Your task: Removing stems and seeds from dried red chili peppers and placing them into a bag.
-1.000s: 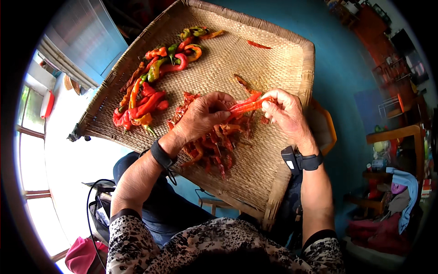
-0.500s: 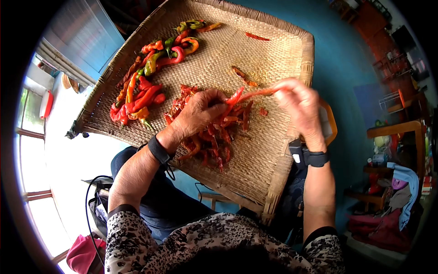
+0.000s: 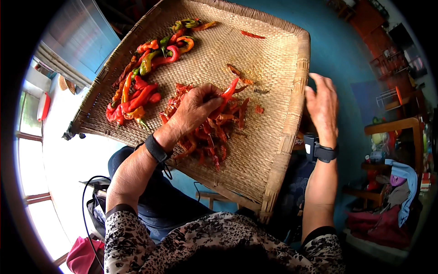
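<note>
My left hand (image 3: 195, 108) is closed, pinching a bright red chili pepper (image 3: 229, 92) whose tip points up and right. Beneath it lies a heap of dried, torn red chilies (image 3: 214, 137) on a woven tray (image 3: 269, 132). Just past the tray's right rim, my right hand (image 3: 323, 107) has its fingers stretched out and the thumb apart, with nothing visible in it. Fresh red, orange and green peppers (image 3: 145, 95) form a curved row along the tray's left side.
A thin dried chili (image 3: 252, 34) lies near the far rim, and a few brownish pieces (image 3: 237, 73) sit mid-tray. The tray rests by my knees. At right stand a wooden chair (image 3: 401, 128) and piled clothes (image 3: 378, 223); a black cable (image 3: 84, 205) hangs at left.
My right hand has moved right, off the tray, and opened; the reddish strip it was pulling is no longer visible in it. The left hand keeps its pepper.
</note>
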The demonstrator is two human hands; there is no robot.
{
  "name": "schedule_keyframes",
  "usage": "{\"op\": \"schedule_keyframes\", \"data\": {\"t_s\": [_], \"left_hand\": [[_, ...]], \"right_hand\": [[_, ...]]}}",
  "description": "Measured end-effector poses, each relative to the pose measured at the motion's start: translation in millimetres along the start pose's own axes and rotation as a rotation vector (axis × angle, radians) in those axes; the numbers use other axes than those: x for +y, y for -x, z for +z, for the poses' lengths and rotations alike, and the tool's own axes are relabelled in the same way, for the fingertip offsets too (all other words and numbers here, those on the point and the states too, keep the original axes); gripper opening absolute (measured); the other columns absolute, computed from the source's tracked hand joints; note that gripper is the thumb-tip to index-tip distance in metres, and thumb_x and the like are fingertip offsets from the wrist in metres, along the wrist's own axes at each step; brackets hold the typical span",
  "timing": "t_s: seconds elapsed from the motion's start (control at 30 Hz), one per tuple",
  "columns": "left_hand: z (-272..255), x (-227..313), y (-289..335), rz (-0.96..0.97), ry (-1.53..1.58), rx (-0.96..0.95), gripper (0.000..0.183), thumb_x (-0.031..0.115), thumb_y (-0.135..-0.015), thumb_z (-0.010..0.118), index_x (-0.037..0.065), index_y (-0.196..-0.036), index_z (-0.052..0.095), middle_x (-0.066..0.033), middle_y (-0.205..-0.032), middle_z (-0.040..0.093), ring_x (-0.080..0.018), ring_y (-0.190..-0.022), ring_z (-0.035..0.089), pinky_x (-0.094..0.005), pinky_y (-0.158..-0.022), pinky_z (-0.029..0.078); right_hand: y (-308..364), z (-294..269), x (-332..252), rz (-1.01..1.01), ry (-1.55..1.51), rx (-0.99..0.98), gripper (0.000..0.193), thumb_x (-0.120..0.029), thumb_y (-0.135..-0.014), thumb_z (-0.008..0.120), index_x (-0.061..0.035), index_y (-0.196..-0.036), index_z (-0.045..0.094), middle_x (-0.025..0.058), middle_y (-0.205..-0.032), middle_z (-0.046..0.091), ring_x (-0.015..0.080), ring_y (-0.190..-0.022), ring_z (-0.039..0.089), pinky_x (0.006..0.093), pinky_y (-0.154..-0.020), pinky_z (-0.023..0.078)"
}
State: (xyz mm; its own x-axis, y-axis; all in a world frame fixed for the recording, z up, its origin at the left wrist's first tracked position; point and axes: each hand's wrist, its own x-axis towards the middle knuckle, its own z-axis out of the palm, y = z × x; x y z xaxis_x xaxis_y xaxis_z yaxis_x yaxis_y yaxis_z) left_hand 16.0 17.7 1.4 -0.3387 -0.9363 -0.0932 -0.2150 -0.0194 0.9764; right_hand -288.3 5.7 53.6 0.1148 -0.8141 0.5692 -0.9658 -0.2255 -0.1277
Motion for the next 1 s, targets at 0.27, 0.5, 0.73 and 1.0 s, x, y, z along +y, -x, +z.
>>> {"op": "schedule_keyframes", "data": {"t_s": [0.27, 0.5, 0.73, 1.0], "left_hand": [[-2, 10, -1, -0.003, 0.097, 0.0, 0.019, 0.018, -0.095, 0.054, 0.0, -0.102, 0.055, -0.0002, -0.085, 0.058, -0.0053, -0.074, 0.054, -0.0212, -0.066, 0.046], [-12, 15, 0, 0.099, 0.195, 0.124, 0.013, 0.014, -0.093, 0.055, 0.0, -0.094, 0.055, 0.001, -0.076, 0.056, -0.0046, -0.068, 0.05, -0.0214, -0.059, 0.044], [-19, 6, -2, 0.159, 0.109, 0.127, 0.016, 0.015, -0.094, 0.055, 0.0, -0.096, 0.054, 0.0018, -0.077, 0.056, -0.0046, -0.068, 0.05, -0.0205, -0.06, 0.044], [-19, 3, 1, 0.199, 0.046, 0.137, 0.015, 0.015, -0.094, 0.055, 0.0, -0.095, 0.055, 0.0005, -0.075, 0.056, -0.0059, -0.067, 0.051, -0.0222, -0.06, 0.045]], "right_hand": [[-11, 75, -23, -0.291, -0.406, -0.511, 0.023, -0.01, -0.083, 0.058, 0.0003, -0.103, 0.059, 0.0166, -0.097, 0.061, 0.0321, -0.091, 0.058, 0.041, -0.082, 0.046], [-36, 107, -70, -0.046, -0.194, -0.864, 0.019, -0.014, -0.094, 0.039, -0.0048, -0.102, 0.053, 0.0157, -0.096, 0.056, 0.0283, -0.096, 0.056, 0.0436, -0.084, 0.044], [-33, 122, -64, -0.169, -0.035, -0.736, 0.011, -0.002, -0.081, 0.054, -0.0048, -0.09, 0.057, 0.0159, -0.082, 0.053, 0.0312, -0.08, 0.056, 0.0365, -0.066, 0.046], [3, 29, -33, -0.049, -0.411, 0.163, 0.016, 0.005, -0.078, 0.054, -0.0052, -0.089, 0.058, 0.0133, -0.063, 0.051, 0.0264, -0.055, 0.052, 0.0368, -0.056, 0.046]]}}
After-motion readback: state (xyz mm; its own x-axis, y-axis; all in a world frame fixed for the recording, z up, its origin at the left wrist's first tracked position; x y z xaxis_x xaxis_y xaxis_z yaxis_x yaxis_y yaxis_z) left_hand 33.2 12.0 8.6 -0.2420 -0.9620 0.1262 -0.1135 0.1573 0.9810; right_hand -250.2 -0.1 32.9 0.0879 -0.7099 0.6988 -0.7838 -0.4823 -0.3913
